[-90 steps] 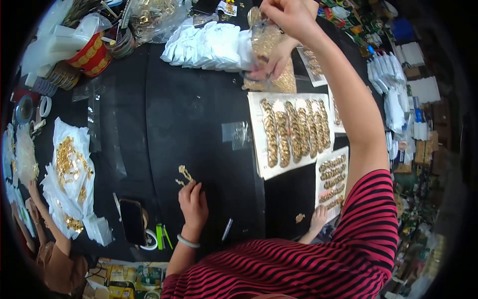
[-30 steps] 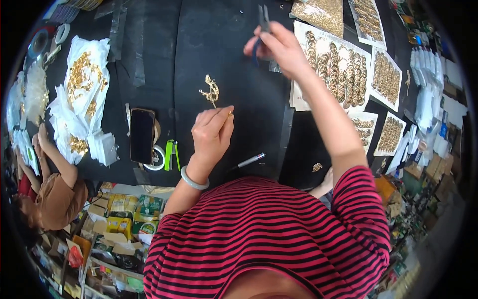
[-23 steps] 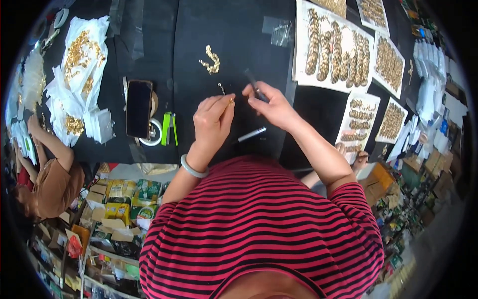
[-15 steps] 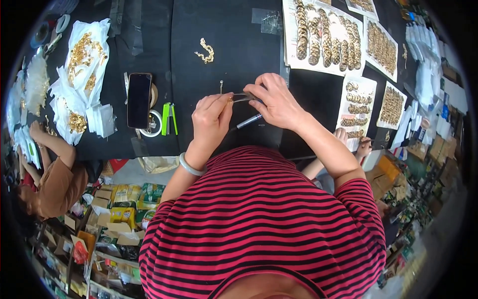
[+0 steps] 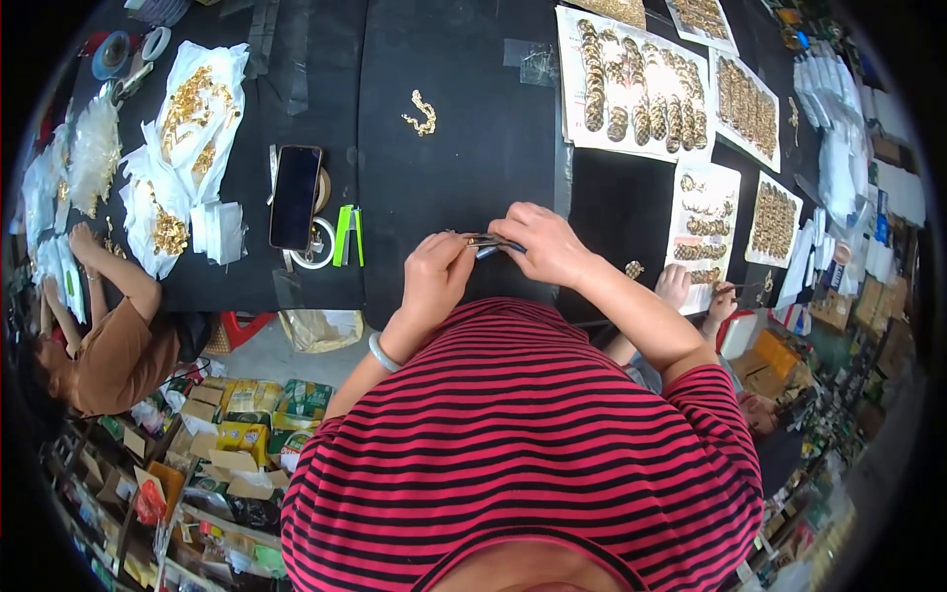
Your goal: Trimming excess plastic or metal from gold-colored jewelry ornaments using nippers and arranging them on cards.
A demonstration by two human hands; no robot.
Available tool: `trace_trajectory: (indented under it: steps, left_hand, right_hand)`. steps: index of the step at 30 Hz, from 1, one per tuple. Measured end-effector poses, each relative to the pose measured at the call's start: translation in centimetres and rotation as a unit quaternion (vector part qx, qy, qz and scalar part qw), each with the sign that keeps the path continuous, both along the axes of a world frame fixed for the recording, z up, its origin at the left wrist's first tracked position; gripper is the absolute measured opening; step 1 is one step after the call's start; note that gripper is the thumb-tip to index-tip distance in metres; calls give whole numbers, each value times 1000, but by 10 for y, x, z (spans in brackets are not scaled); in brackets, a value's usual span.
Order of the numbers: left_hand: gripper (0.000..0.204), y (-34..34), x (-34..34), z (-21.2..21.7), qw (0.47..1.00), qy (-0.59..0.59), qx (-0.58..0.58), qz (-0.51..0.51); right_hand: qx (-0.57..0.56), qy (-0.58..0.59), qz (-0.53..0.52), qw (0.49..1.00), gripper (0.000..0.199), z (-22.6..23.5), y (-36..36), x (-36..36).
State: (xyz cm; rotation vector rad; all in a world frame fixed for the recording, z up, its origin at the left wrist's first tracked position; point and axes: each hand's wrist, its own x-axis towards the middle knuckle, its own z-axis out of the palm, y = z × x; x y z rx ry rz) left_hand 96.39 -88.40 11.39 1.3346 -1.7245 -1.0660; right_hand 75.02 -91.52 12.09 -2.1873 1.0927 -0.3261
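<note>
My left hand (image 5: 439, 268) is closed in a pinch on a small gold chain piece (image 5: 472, 241), mostly covered by the fingers. My right hand (image 5: 541, 242) is closed round a slim two-pronged metal tool (image 5: 485, 242), whose tips meet the gold piece at the left fingertips; the tool's exact kind is hard to tell. Both hands are close together above the black table, just in front of my striped shirt. Farther up the table lies a loose gold chain (image 5: 422, 115). A small round gold piece (image 5: 633, 268) rests beside my right forearm.
Left of my hands are a phone (image 5: 296, 197), a green stapler-like tool (image 5: 347, 237), a tape roll (image 5: 318, 242) and white wrapping with gold pieces (image 5: 202, 74). Sheets of gold jewellery (image 5: 570, 136) spread right. Co-workers' hands (image 5: 674, 286) reach in at both sides.
My hands have come closer together and nearer to my body, with the tool still at the gold piece. The view has shifted slightly, and the round gold piece by my right forearm now shows.
</note>
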Motion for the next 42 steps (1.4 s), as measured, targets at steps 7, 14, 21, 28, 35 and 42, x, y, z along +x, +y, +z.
trace_trajectory:
  steps: [7, 14, 21, 28, 35, 42]
  left_hand:
    - [27, -97, 16, -60, 988, -117, -86, 59]
    - [11, -161, 35, -94, 929, -350, -109, 37]
    - [9, -140, 49, -92, 914, -394, -97, 5]
    - [9, -88, 65, -77, 909, -417, 2, -5]
    - [7, -61, 69, -76, 919, -393, 20, 32]
    - [7, -65, 67, -68, 908, -417, 29, 5]
  right_hand:
    - [136, -10, -229, 964, 17, -55, -21, -12]
    - [123, -46, -422, 897, 17, -75, -58, -42]
    - [-1, -47, -599, 799, 16, -90, -93, -122]
    - [-32, -32, -584, 810, 13, -104, -115, -123]
    - [-117, 33, -545, 829, 15, -118, -118, -110]
    - [-134, 13, -518, 845, 14, -116, -108, -116]
